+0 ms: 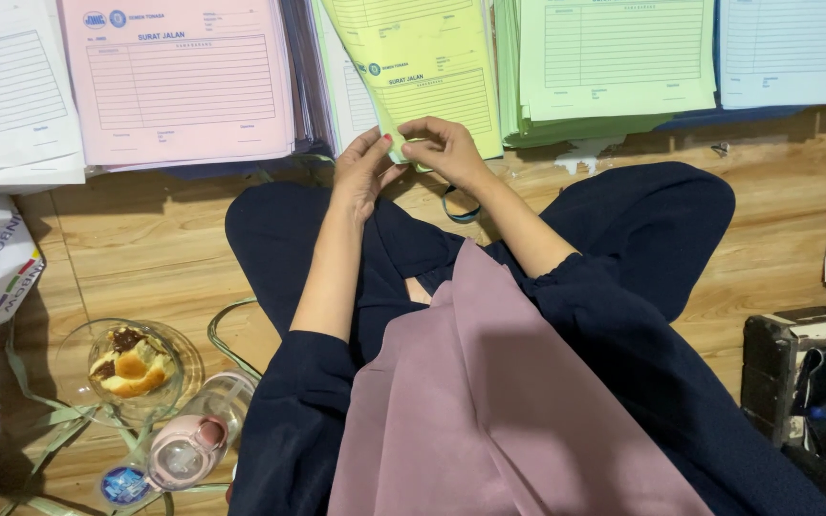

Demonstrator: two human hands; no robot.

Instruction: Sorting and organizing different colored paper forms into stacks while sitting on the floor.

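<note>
A stack of pale pink printed forms [179, 81] lies at the upper left of the frame, with a stack of white forms [7, 91] beside it at the left edge. A light green stack [614, 62] and a pale blue stack [795, 48] fill the upper right. At the lower left, on the wooden plank floor [145, 248], a clear glass bowl of cake [129, 368] stands just beside a pink-lidded clear water bottle [188, 444]. A black box [800, 368] sits at the right edge.
</note>
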